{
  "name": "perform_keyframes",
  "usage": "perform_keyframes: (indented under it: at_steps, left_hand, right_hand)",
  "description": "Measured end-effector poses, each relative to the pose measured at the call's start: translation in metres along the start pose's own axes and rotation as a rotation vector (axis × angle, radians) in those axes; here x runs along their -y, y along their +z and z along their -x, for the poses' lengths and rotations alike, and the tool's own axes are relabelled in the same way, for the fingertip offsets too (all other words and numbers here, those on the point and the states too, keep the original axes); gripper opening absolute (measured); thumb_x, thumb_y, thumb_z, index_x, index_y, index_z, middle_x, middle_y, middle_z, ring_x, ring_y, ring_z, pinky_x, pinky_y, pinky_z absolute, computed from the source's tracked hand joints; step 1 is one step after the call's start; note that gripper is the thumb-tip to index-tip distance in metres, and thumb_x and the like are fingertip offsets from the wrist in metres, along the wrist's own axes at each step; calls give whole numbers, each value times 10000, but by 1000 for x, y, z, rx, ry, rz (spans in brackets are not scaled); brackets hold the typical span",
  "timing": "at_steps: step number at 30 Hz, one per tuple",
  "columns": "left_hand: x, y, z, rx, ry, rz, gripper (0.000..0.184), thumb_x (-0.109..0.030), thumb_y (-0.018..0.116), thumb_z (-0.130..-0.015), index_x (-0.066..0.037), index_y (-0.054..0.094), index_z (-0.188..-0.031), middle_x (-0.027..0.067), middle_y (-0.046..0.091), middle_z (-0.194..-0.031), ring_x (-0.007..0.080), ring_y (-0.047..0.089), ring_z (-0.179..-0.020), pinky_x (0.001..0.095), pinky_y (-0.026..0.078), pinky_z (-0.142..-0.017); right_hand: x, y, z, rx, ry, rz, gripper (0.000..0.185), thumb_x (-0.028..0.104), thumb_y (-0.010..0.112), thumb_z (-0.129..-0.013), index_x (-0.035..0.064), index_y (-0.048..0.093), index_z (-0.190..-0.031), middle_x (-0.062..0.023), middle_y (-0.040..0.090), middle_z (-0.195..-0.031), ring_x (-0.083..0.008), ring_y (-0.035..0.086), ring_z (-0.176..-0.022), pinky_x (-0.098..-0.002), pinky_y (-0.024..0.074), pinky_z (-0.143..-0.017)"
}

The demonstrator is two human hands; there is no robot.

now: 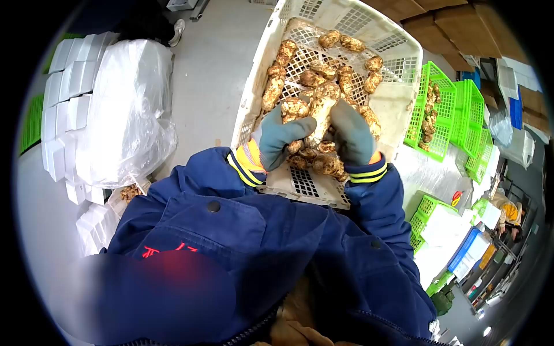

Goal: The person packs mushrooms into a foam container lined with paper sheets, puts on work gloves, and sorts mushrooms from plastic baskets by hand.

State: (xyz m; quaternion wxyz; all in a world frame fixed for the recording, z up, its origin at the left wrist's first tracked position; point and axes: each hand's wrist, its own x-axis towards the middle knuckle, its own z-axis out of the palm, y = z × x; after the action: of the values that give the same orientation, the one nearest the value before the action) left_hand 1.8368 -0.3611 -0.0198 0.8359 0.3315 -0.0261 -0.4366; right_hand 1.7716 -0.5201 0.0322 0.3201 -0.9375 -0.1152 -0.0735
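Observation:
Brown-and-white mushrooms point(273, 92) lie spread in a white plastic crate point(249, 109) with a grid floor. Over its near part, my gloved left hand point(281, 135) is closed around a mushroom point(295, 108), its thumb against the pale stem of a larger mushroom point(323, 106). On the other side of that stem is my gloved right hand point(352, 134), fingers closed on the same large mushroom. Several more mushrooms point(328, 164) are heaped just below both hands, at the near end of the crate. The fingertips of my right hand are partly hidden.
Green crates point(441, 124) stand on the right, one with mushrooms. Cardboard boxes point(467, 29) are at the upper right. White foam boxes point(75, 109) and a plastic-wrapped stack point(130, 109) stand left. A person's shoe point(177, 33) shows at upper left; another person point(508, 210) is far right.

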Motion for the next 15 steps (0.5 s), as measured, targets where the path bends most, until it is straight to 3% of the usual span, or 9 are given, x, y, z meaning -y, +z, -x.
perform_keyframes:
  at_steps: [1, 2, 4, 5, 7, 9, 11, 13, 15]
  left_hand:
    - [2, -4, 0, 5, -1, -3, 493, -56, 611, -716, 24, 410, -1159, 87, 562, -948, 139, 550, -832, 269, 453, -763]
    - [1, -4, 1, 27, -1, -140, 491, -58, 604, -717, 15, 410, -1162, 77, 556, -925, 126, 543, -805, 257, 452, -738]
    - [-3, 0, 2, 32, 7, -295, 486, -76, 592, -722, -13, 412, -1169, 49, 542, -851, 88, 515, -743, 224, 440, -666]
    - [-4, 3, 2, 37, 5, -298, 486, -76, 592, -722, -13, 412, -1169, 49, 542, -851, 88, 515, -743, 224, 440, -666]
    - [-6, 8, 1, -166, 114, -356, 426, -85, 590, -721, -8, 461, -1119, 38, 541, -837, 84, 513, -739, 218, 439, -663]
    - [-9, 7, 0, -91, 111, -246, 329, -82, 577, -738, -1, 514, -1050, 44, 553, -872, 100, 538, -756, 222, 447, -682]
    - [-3, -2, -1, 28, 34, -32, 371, -80, 539, -773, 29, 459, -1118, 104, 556, -988, 173, 554, -876, 264, 450, -751]
    - [10, -20, -3, 104, 268, -398, 281, -95, 496, -819, 24, 493, -1073, 110, 562, -991, 192, 554, -888, 287, 455, -763]
    - [6, -13, -2, 75, -111, 58, 262, -118, 471, -844, 21, 495, -1065, 115, 556, -1003, 204, 545, -915, 311, 449, -796]
  right_hand:
    - [10, 5, 2, -2, 294, -482, 411, 16, 490, -775, -55, 385, -1166, -77, 518, -988, -144, 508, -772, -225, 411, -654]
    - [33, 6, -7, -156, 586, -963, 473, 23, 503, -758, -53, 355, -1201, -77, 507, -1037, -135, 499, -849, -248, 416, -729]
    - [19, 18, 2, -245, 603, -1219, 531, 14, 513, -754, -44, 313, -1243, -103, 485, -1104, -155, 494, -961, -275, 409, -822]
    - [16, 20, 3, -252, 602, -1219, 531, 14, 513, -754, -44, 313, -1243, -103, 485, -1104, -155, 494, -961, -275, 409, -822]
    - [13, 24, 4, -381, 620, -1177, 588, -39, 539, -720, -54, 295, -1254, -129, 479, -1132, -180, 481, -1027, -292, 396, -872]
    - [8, 33, 12, -488, 689, -1087, 648, -94, 557, -684, -61, 273, -1266, -151, 461, -1165, -202, 474, -1055, -302, 386, -900]
    - [-2, 41, 17, -474, 540, -867, 637, -109, 548, -689, -95, 260, -1257, -154, 498, -1097, -180, 533, -942, -271, 451, -805]
    - [11, 35, 9, -439, 548, -876, 621, -63, 585, -712, -90, 276, -1250, -151, 501, -1098, -168, 527, -947, -263, 451, -797]
    - [18, 25, 1, -375, 681, -867, 621, -30, 618, -710, -80, 299, -1240, -142, 519, -1074, -158, 534, -928, -254, 457, -770]
